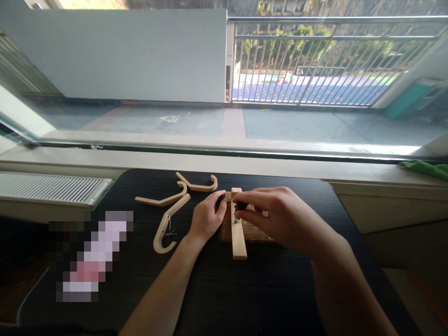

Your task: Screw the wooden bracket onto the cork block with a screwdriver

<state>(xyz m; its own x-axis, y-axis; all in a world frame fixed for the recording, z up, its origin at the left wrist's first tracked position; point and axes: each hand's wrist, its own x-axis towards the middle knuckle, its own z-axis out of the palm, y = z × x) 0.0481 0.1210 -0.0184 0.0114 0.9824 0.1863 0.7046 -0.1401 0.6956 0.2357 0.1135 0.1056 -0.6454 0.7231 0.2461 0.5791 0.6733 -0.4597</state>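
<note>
A pale wooden piece [239, 245] lies across a brown wooden block [227, 233] on the black table. My right hand [280, 210] pinches a short black piece [241, 206] at the upper part of that pale wood. A small round metal-looking head [236, 221] shows just below it. My left hand [208, 214] is closed at the block's left edge, thumb and fingers round a small dark thing [219, 201] whose kind I cannot make out. To the left lie curved wooden hooks: one at the back [198, 186], one in the middle [161, 201], one nearest [163, 228].
Thin metal screws or nails [170, 233] lie inside the nearest hook's curve. The black table [210, 289] has rounded corners and stands against a window sill [245, 169]. A white radiator [52, 186] is at the left, and a green cloth [427, 169] lies on the sill at right.
</note>
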